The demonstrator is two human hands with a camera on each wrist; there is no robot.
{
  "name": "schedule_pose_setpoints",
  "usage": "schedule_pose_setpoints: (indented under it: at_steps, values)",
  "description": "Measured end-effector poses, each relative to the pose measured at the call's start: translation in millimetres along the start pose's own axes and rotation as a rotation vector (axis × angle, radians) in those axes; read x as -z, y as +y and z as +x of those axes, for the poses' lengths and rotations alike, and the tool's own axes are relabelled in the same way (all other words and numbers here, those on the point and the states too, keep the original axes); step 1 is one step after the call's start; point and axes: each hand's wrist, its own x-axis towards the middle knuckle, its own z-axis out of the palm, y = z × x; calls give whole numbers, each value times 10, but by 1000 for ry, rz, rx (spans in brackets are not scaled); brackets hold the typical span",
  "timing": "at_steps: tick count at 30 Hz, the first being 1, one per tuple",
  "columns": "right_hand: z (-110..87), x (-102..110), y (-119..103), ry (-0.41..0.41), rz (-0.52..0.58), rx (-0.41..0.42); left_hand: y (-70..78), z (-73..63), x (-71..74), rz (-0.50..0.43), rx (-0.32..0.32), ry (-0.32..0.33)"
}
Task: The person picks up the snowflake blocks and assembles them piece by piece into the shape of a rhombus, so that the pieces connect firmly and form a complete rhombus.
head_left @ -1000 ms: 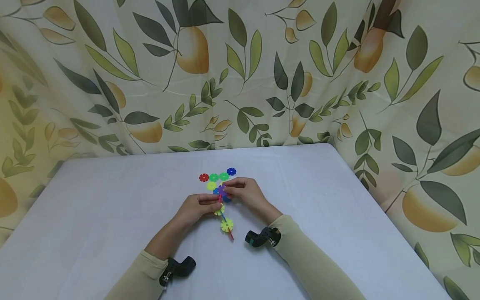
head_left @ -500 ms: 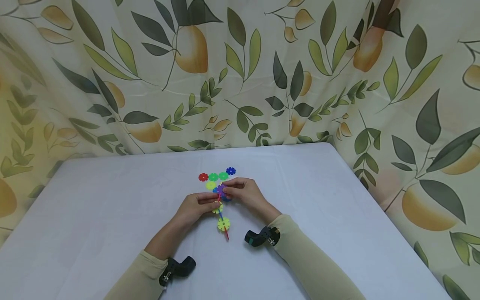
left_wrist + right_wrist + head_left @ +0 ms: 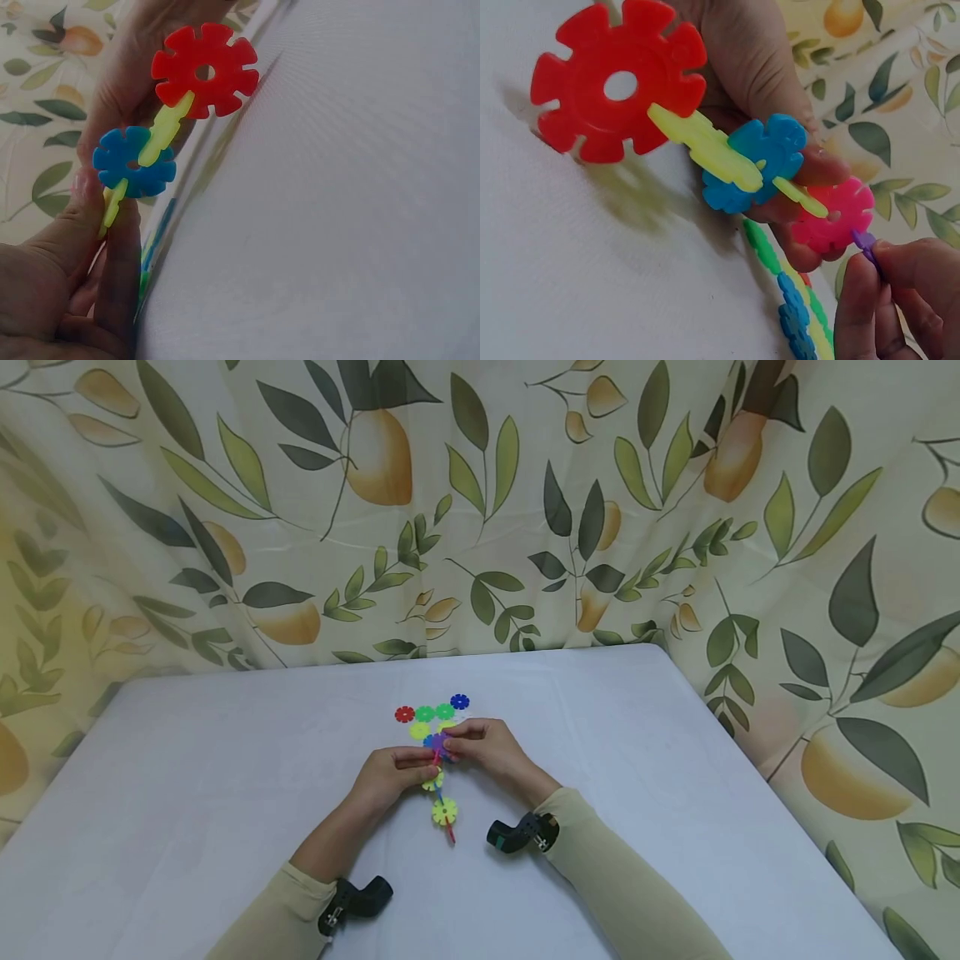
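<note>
- Since the earlier frame, the free end of the disc chain [image 3: 716, 156], with its red disc [image 3: 225, 71], swings slightly leftward, low centre of the head view.
- Left hand [image 3: 388, 777]: thumb and fingers pinch the chain near the pink disc [image 3: 856, 207], apparently to steady it; which disc they press is partly hidden.
- Right hand [image 3: 489, 746]: thumb and fingers pinch the purple disc [image 3: 865, 244] against the pink disc's edge, presumably to align slots.
- In the head view, most of the chain hangs below the left grip; loose discs [image 3: 424, 714] lie at upper centre, beyond both hands.
</note>
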Motion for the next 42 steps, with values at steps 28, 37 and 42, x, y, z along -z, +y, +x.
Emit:
schedule_pose_setpoints:
  at_steps: [28, 37, 42]
  values:
    - [-9, 37, 19, -32, -20, -31, 7, -13, 20, 56, 0, -49]
    - [9, 58, 33, -40, -1, -58, -7, 24, 63, -21, 6, -100]
    - [2, 64, 26, -59, 37, -62, -20, 39, 84, -66, 12, -106]
